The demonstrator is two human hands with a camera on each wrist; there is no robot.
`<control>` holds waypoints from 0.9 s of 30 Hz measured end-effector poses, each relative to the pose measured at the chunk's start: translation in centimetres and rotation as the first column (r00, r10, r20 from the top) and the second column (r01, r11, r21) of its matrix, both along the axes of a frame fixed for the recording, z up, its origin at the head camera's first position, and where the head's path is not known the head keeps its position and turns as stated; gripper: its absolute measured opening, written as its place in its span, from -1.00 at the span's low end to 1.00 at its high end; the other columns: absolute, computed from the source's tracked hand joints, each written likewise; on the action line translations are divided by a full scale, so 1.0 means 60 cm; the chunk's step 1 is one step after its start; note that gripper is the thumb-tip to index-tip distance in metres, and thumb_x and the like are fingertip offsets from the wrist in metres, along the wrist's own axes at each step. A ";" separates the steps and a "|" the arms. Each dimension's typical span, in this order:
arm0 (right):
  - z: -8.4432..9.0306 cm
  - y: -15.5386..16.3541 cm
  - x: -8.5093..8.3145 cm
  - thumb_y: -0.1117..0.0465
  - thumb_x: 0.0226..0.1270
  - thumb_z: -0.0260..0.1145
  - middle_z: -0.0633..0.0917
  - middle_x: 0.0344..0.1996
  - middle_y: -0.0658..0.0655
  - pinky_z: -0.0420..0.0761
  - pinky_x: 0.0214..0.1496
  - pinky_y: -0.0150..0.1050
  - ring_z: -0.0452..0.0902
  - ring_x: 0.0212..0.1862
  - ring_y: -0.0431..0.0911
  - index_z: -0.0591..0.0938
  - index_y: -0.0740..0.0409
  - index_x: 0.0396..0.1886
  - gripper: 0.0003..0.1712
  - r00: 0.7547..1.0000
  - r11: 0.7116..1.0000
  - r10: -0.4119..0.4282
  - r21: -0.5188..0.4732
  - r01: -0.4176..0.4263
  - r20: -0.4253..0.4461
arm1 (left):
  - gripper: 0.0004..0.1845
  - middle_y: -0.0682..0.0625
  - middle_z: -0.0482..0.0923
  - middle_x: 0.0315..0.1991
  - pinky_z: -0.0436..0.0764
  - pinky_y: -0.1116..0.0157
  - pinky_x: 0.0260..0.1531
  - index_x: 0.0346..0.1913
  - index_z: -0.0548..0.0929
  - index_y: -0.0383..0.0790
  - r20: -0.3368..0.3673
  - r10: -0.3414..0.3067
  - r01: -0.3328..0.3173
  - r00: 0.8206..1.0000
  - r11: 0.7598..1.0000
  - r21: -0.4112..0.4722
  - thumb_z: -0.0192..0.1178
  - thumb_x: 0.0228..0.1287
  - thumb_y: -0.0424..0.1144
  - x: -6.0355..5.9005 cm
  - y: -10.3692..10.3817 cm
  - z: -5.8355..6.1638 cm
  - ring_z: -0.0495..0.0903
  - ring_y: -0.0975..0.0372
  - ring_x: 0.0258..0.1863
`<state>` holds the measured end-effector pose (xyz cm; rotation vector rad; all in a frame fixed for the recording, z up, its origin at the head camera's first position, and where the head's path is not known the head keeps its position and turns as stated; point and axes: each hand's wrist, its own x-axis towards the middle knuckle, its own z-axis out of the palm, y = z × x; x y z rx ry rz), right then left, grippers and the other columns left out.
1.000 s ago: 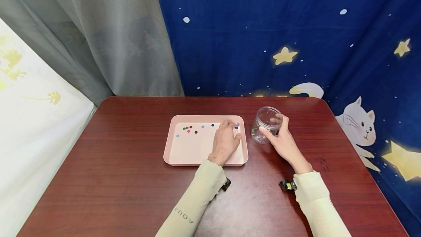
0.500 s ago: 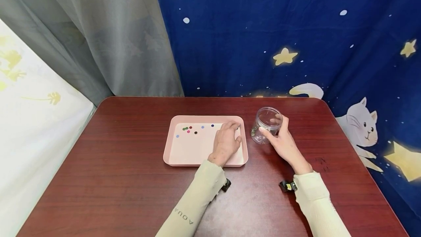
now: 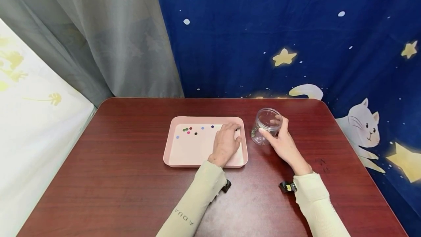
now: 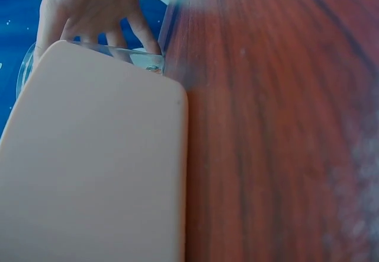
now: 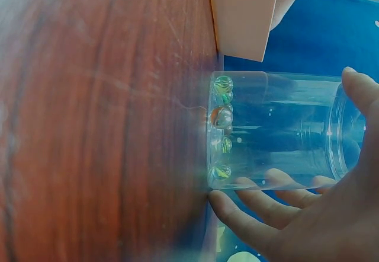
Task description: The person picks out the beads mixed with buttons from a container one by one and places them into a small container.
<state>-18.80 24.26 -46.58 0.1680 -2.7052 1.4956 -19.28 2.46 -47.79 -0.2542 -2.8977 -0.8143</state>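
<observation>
My left hand (image 3: 225,143) reaches into the right part of a shallow pink tray (image 3: 208,120), fingers bent down near its far right corner. A small dark disc (image 3: 236,130) shows just beside those fingertips; I cannot tell whether they pinch anything. Several more small coloured discs lie at the tray's left and far side, among them a light blue disc (image 3: 203,128) and a dark blue disc (image 3: 212,126). To the right of the tray my right hand (image 3: 284,143) grips a clear, lidless jar (image 3: 257,126) standing upright. Several glass marbles (image 5: 222,118) sit at the jar's bottom in the right wrist view.
Everything stands on a dark red wooden table (image 3: 121,178). The tray's right wall (image 5: 243,16) is close to the jar. Behind the table hang a grey curtain (image 3: 131,39) and a blue starry curtain (image 3: 236,39).
My left fingers have moved slightly right, over the far right corner, covering a light blue disc that showed there earlier. The right hand and jar stay in place.
</observation>
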 end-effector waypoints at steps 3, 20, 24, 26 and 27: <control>0.000 0.000 0.001 -0.07 0.47 0.37 0.38 0.43 0.35 0.39 0.36 0.17 0.37 0.42 0.22 -0.03 0.14 0.54 -0.02 1.000 1.000 -0.002 0.003 0.002 0.000 | -0.60 0.09 0.67 0.24 0.59 0.14 0.07 0.22 0.70 -0.04 -0.013 0.005 -0.005 1.000 1.000 -0.013 0.38 0.34 -0.24 0.000 0.000 0.000 0.56 0.18 0.31; 0.003 -0.001 -0.001 -0.08 0.47 0.36 0.36 0.43 0.35 0.39 0.38 0.20 0.35 0.44 0.23 -0.05 0.10 0.56 -0.01 1.000 1.000 0.000 0.004 0.000 0.007 | -0.79 0.12 0.72 -0.15 0.56 0.17 -0.15 -0.04 0.84 0.03 -0.100 0.016 -0.026 0.995 0.995 -0.095 0.44 0.29 -0.20 0.001 0.002 0.001 0.66 0.19 -0.05; 0.003 -0.001 -0.001 -0.09 0.47 0.36 0.36 0.44 0.35 0.40 0.36 0.18 0.36 0.44 0.22 -0.05 0.10 0.56 -0.01 1.000 1.000 0.000 0.003 0.000 0.009 | -0.84 0.14 0.73 -0.22 0.54 0.21 -0.18 -0.11 0.84 0.06 -0.097 0.021 -0.032 0.995 0.993 -0.111 0.47 0.26 -0.18 0.000 0.002 0.000 0.69 0.23 -0.10; 0.003 -0.001 -0.001 -0.09 0.47 0.36 0.36 0.44 0.35 0.41 0.35 0.18 0.36 0.43 0.22 -0.05 0.10 0.57 0.00 1.000 1.000 -0.001 0.001 0.001 0.012 | -0.86 0.14 0.73 -0.25 0.53 0.22 -0.19 -0.14 0.84 0.08 -0.092 0.026 -0.037 0.995 0.993 -0.116 0.47 0.25 -0.18 -0.001 0.002 0.000 0.71 0.24 -0.13; 0.002 -0.001 0.000 -0.10 0.47 0.36 0.36 0.44 0.35 0.41 0.35 0.18 0.36 0.44 0.22 -0.06 0.10 0.57 0.00 1.000 1.000 -0.001 0.001 0.001 0.014 | -0.87 0.14 0.73 -0.27 0.53 0.23 -0.20 -0.16 0.84 0.09 -0.091 0.029 -0.039 0.995 0.992 -0.116 0.48 0.25 -0.18 -0.001 0.003 0.000 0.71 0.24 -0.14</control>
